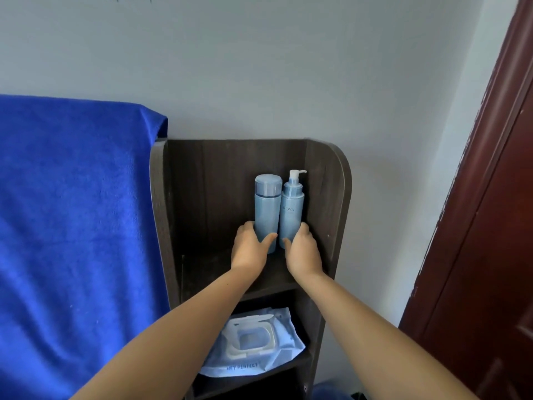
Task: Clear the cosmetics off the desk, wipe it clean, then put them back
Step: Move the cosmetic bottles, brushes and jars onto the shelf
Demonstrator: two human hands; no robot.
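Two pale blue cosmetic bottles stand upright side by side at the back right of the dark wooden shelf unit's top shelf [207, 264]. The capped bottle [267, 203] is on the left and my left hand [251, 249] wraps around its lower part. The pump bottle [292, 209] with a white pump head is on the right, close to the shelf's right wall, and my right hand [302, 252] grips its base. Both bottles' bottoms are hidden by my hands.
A blue pack of wet wipes [253, 342] with a white flip lid lies on the shelf below. A bright blue towel [72, 226] drapes over something at the left. A dark red door [490, 226] stands at the right, a pale wall behind.
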